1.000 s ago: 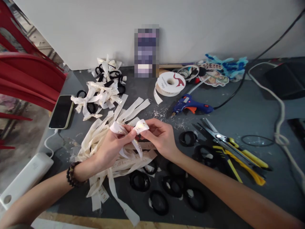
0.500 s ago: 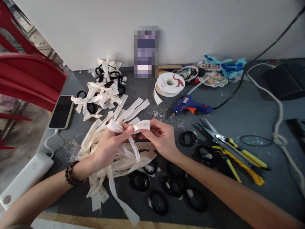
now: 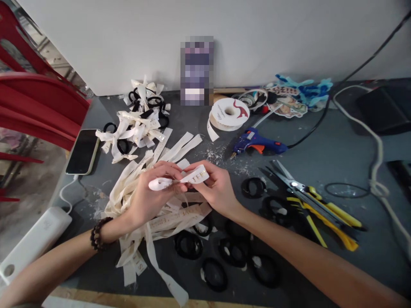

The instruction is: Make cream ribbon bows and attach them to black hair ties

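Note:
A white ribbon with gold letters [image 3: 196,175] is looped between my two hands, with one loop at each side. My left hand [image 3: 156,190] pinches it near the middle, and my right hand [image 3: 213,182] grips the loop on the right. Beneath them lies a pile of loose cream ribbon strips [image 3: 128,188]. Several black hair ties [image 3: 213,273] are spread below and to the right of my hands. Finished-looking ribbon bows with black hair ties [image 3: 138,124] form a heap at the back left.
Behind my hands are a ribbon spool [image 3: 229,113] and a blue glue gun [image 3: 258,142]. Scissors [image 3: 295,184] lie by yellow-handled tools at right. A phone [image 3: 82,152] and white power bank [image 3: 35,241] sit left; a blurred upright phone [image 3: 197,70] leans on the wall.
The ribbon's hanging tail has gone from view behind my left hand. My left hand has turned, its fingers now over the middle, and the right loop sits slightly lower.

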A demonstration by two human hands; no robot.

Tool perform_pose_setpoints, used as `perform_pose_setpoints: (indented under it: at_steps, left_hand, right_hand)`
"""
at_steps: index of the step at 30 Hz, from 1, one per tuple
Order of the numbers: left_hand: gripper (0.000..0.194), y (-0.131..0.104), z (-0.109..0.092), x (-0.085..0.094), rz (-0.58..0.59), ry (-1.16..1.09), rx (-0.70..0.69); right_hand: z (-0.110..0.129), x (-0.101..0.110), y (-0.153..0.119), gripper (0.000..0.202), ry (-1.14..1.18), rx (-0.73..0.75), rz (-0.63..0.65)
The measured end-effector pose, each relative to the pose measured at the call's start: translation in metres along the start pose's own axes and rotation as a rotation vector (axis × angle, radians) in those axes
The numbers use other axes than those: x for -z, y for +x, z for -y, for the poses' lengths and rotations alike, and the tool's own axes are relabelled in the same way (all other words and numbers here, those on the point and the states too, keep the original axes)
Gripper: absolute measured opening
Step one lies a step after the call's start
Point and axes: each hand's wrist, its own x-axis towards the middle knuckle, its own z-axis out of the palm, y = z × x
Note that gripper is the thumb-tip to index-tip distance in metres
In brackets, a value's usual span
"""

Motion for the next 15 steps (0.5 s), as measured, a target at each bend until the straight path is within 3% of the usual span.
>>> perform_pose_setpoints:
  at_steps: [5,10,15]
  left_hand:
    - [0.009,-0.0001,0.0003,0.0034,0.050,0.178,-0.123]
    - [0.017,-0.0025,-0.0020,0.0052,0.075,0.264,-0.241]
    - [0.016,-0.0027,-0.0027,0.0039,0.049,0.236,-0.202]
  right_hand:
    - [-0.0021,-0.0009,-0.0008,0.022,0.034,0.040,-0.047]
    - [-0.0016,-0.0039,0.0005,0.029,0.073,0.001,-0.052]
    - [-0.0029,-0.0029,-0.0014,0.037,0.045,0.005,-0.043]
